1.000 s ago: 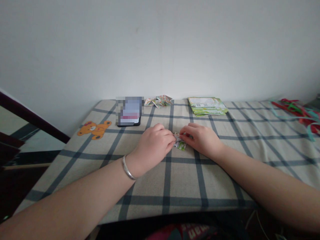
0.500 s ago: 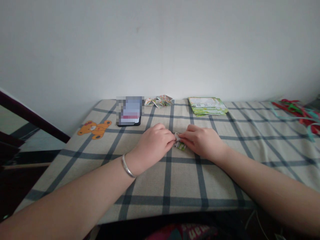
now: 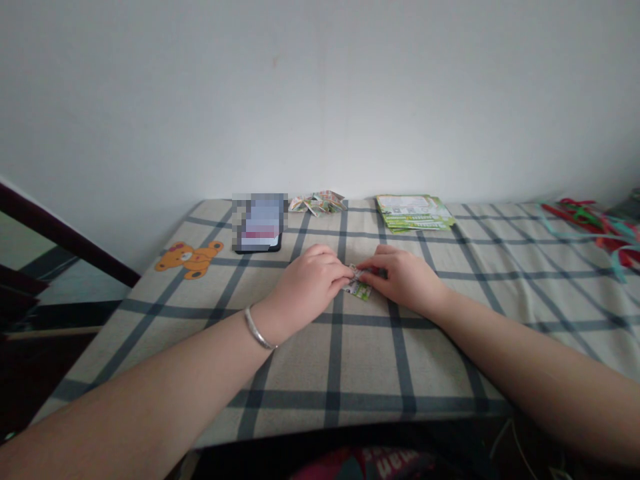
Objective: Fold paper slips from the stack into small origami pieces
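A small piece of printed paper (image 3: pixel 359 290), green and white, lies on the checked tablecloth between my hands. My left hand (image 3: pixel 314 280), with a silver bangle at the wrist, pinches its left side between thumb and fingers. From the other side my right hand (image 3: pixel 403 275) grips it, fingertips close to those of the left. Fingers cover the paper's upper part, so its folds there cannot be made out. Behind the hands, folded paper pieces (image 3: pixel 320 202) sit in a small heap near the wall.
A stack of green printed sheets (image 3: pixel 415 212) lies at the back. A phone (image 3: pixel 261 223) with a blurred screen rests at back left, near an orange bear cutout (image 3: pixel 189 259). Red, green and teal ribbons (image 3: pixel 600 230) lie at far right. The tablecloth (image 3: pixel 290 373) covers the table.
My right hand has shifted very slightly and its thumb and fingers have parted a little more at the paper. The left hand stays almost in place, still pinching it.
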`<action>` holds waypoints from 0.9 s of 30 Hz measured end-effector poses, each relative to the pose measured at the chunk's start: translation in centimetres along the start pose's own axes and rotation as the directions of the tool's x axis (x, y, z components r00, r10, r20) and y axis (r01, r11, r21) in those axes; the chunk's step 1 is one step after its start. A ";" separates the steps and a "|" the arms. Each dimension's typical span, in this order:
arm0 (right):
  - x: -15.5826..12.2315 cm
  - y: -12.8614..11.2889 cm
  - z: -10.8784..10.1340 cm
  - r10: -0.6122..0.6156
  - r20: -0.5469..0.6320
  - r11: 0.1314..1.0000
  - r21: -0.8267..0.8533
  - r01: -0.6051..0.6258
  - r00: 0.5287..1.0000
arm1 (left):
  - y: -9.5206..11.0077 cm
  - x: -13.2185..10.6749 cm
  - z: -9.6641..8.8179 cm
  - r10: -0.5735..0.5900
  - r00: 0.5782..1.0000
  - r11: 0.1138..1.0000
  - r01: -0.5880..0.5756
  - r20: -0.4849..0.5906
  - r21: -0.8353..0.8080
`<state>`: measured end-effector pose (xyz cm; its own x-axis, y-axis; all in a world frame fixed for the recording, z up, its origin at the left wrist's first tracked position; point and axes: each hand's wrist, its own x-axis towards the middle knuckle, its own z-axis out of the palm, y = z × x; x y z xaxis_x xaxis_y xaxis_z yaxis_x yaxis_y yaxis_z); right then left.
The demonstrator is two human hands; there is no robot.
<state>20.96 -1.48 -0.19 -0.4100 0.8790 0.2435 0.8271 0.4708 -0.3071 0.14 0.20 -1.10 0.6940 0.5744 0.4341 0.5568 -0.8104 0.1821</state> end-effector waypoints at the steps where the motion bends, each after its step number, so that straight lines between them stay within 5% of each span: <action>1: 0.1 0.1 0.0 0.004 0.002 1.000 0.014 -0.004 1.000 | 0.0 0.0 0.0 0.001 1.000 1.000 -0.001 -0.001 -0.003; 27: 0.6 0.3 -0.2 0.048 0.021 0.995 0.091 -0.050 0.999 | -0.6 0.0 0.2 0.060 0.997 0.998 -0.061 0.042 0.000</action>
<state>21.05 -0.85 0.06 -0.3782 0.9019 0.2087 0.8080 0.4316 -0.4011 -0.13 0.69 -1.35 0.7448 0.5286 0.4072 0.5139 -0.8437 0.1553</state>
